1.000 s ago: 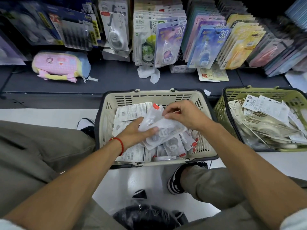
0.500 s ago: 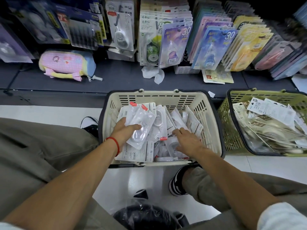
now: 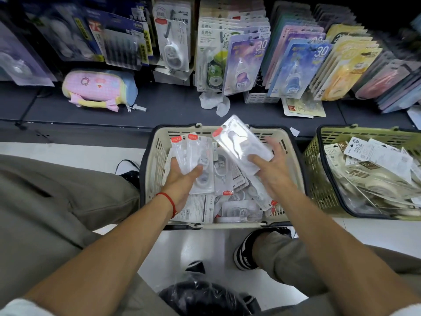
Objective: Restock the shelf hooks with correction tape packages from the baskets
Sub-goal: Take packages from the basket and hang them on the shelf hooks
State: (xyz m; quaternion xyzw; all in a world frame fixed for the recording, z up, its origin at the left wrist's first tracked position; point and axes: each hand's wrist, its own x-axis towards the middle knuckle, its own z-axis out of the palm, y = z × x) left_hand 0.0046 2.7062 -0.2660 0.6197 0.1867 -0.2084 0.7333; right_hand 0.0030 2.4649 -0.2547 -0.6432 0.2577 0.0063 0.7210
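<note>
While left hand (image 3: 182, 179) holds packages (image 3: 193, 156), right hand (image 3: 271, 169) apparently lifts another (image 3: 241, 142).

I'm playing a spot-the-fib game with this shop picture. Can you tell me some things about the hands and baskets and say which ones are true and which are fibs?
1. The left hand holds clear packages over the beige basket. True.
2. The right hand is empty. False: it holds a clear package with a red tab.
3. The green basket sits to the right of the beige one. True.
4. The green basket has nothing in it. False: it holds many packages.
5. A pink pouch lies on the shelf. True.
</note>
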